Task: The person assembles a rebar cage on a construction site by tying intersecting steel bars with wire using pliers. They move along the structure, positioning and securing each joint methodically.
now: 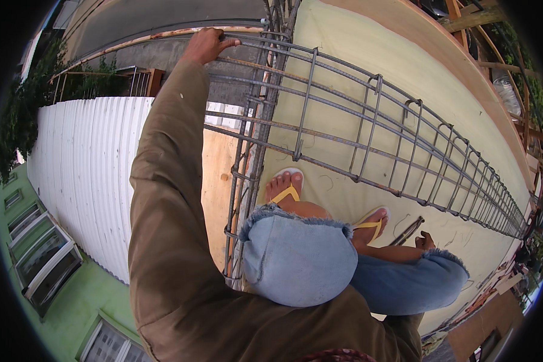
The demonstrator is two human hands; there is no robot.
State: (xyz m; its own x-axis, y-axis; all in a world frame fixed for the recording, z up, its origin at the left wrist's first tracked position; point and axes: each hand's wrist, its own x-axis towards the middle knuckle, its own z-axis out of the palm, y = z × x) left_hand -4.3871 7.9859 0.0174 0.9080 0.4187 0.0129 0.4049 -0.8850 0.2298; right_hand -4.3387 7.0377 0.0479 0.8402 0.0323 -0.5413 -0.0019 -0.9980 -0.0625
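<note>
Across the upper right, a long, box-shaped grey steel-bar cage (368, 127) was already hooped; whether tying remained could not be told. Its top bar was clasped by the left hand (205, 46), upper left; the right hand's (425, 241) grip, lower right, could not be told.

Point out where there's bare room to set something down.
Bare cream surface shows between the rebar cage and brown edging; a smaller patch lies between the sandals. It's crowded where bars cross near the left hand, and around the right hand and dark tool.
</note>
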